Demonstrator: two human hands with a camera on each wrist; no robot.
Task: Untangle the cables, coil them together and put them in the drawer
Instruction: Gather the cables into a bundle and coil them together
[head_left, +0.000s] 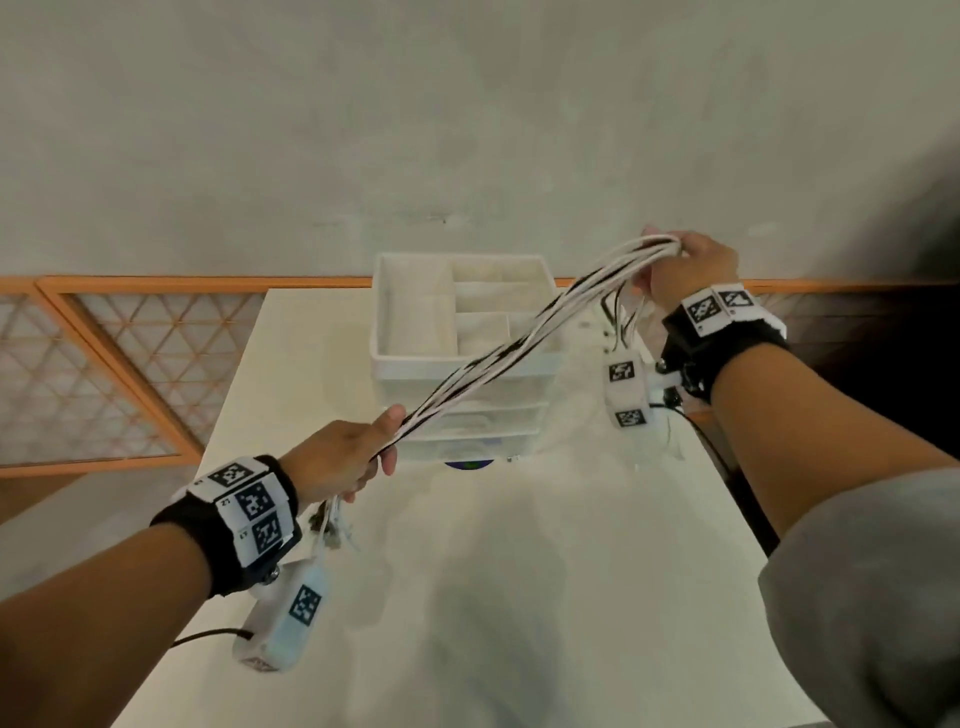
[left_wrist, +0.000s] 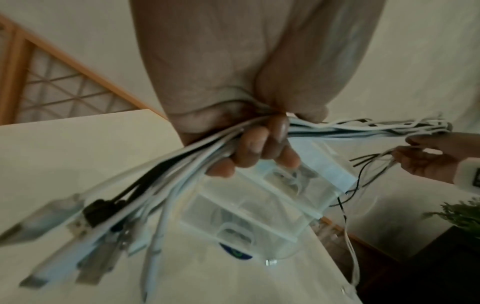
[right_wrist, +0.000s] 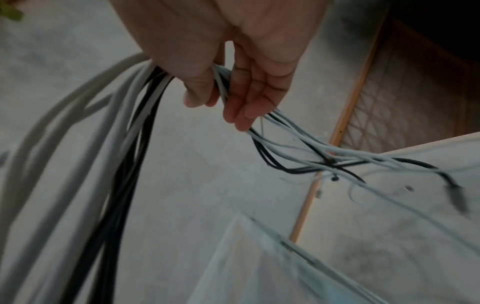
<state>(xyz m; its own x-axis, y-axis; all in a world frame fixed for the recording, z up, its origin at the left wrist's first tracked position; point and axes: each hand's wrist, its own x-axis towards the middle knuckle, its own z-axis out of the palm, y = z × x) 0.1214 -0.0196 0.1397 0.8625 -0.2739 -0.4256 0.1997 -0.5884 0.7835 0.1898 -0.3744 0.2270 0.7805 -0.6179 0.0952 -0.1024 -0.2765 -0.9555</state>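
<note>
A bundle of white and black cables (head_left: 511, 345) stretches taut above the table between my two hands. My left hand (head_left: 358, 457) grips one end low at the front left, fingers curled round the cables (left_wrist: 262, 144); several plugs (left_wrist: 85, 218) hang below it. My right hand (head_left: 680, 265) holds the other end higher, at the back right, thumb and fingers closed on the strands (right_wrist: 223, 82), loose ends (right_wrist: 337, 162) trailing down. The translucent white drawer unit (head_left: 462, 358) stands under the bundle, its top tray open to view; its drawers (head_left: 467, 431) look closed.
The white table (head_left: 519, 597) spreads in front of the drawer unit. An orange-framed lattice panel (head_left: 104, 364) stands at the left. A small blue-green disc (head_left: 470, 465) lies at the unit's front foot. A green plant (left_wrist: 459, 214) sits off the table's right side.
</note>
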